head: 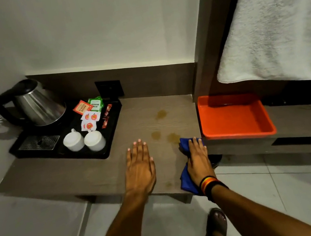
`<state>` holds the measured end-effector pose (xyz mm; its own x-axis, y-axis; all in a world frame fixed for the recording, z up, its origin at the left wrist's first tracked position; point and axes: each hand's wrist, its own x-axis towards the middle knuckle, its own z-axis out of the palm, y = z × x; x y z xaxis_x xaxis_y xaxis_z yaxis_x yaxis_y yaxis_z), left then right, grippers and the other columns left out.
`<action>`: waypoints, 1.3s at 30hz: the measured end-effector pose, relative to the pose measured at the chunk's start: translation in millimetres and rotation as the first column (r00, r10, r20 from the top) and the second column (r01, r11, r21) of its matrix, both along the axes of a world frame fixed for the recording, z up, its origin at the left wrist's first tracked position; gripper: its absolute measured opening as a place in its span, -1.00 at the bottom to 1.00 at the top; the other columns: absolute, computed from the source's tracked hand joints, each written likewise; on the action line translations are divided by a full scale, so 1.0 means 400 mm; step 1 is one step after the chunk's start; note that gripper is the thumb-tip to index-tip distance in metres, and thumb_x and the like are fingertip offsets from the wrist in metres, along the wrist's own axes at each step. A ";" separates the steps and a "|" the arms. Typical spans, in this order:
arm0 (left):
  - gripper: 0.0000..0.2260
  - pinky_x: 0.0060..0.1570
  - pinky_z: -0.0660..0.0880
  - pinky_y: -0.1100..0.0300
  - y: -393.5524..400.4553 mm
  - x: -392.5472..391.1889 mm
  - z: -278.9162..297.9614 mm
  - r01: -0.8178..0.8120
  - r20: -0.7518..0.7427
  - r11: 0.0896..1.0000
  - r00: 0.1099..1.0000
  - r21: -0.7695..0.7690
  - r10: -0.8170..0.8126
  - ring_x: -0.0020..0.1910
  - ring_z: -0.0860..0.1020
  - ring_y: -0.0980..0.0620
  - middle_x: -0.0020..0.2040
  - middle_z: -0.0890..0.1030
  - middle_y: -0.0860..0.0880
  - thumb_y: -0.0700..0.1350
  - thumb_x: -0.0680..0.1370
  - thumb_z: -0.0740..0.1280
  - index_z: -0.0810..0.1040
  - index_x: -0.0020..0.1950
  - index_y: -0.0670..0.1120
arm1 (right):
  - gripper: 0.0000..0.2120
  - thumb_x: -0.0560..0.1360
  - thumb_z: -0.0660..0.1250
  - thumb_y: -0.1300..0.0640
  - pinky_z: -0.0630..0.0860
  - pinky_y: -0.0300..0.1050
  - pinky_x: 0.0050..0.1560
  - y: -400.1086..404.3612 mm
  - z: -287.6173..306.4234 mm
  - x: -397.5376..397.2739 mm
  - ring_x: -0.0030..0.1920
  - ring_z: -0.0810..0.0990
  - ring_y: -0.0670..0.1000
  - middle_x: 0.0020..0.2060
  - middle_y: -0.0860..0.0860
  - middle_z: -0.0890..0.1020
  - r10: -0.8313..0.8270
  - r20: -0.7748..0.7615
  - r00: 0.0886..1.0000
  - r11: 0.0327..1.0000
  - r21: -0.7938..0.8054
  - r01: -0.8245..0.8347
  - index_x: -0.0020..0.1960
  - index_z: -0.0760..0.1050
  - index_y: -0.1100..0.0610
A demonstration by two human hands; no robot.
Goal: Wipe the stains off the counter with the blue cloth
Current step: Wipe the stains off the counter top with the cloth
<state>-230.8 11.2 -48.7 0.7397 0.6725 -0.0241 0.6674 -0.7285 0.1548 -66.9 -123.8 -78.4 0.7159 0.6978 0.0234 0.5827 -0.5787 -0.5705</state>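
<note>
Pressing the blue cloth [189, 176] flat at the counter [78, 179] front right corner, the right hand [198, 160] covers it while the left hand [139, 168] lies open, bracing. Stains [172, 137] sit just beyond the cloth; in my judgement, firm overlapping strokes forward, clear of the black tray [111, 134], would serve best.

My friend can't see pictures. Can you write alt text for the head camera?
A person's right hand presses a blue cloth on a brown counter beside yellowish stains; the left hand lies flat nearby.
</note>
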 end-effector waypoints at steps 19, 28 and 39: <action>-0.48 0.59 0.15 -0.19 0.133 -0.096 -0.185 -0.137 0.280 0.989 0.949 -0.054 0.147 0.61 0.22 -0.21 0.62 0.27 -0.25 -0.01 0.70 0.07 0.22 0.62 -0.23 | -0.48 0.67 0.02 0.10 -0.09 0.11 0.59 0.120 -0.071 -0.009 0.60 -0.01 0.09 0.60 0.13 0.11 0.106 0.150 0.983 0.984 -0.158 -0.082 0.60 0.06 0.17; -0.47 0.59 0.14 -0.18 0.143 -0.096 -0.186 -0.144 0.253 0.987 0.955 -0.066 0.156 0.63 0.20 -0.18 0.63 0.25 -0.24 -0.02 0.70 0.08 0.19 0.63 -0.22 | -0.45 0.64 0.09 0.10 0.02 0.24 0.55 0.198 -0.068 -0.185 0.58 0.08 0.24 0.56 0.24 0.18 -0.197 0.099 0.975 0.959 -0.187 0.213 0.56 0.09 0.28; -0.44 0.63 0.04 -0.12 0.202 -0.060 -0.192 -0.067 0.259 0.992 0.961 -0.110 0.094 0.66 0.07 -0.12 0.67 0.16 -0.19 0.04 0.70 -0.02 0.12 0.66 -0.19 | -0.47 0.66 0.01 0.10 -0.07 0.21 0.57 0.257 -0.085 -0.012 0.60 -0.01 0.11 0.61 0.12 0.09 0.014 0.159 0.987 0.987 -0.160 0.012 0.60 0.03 0.16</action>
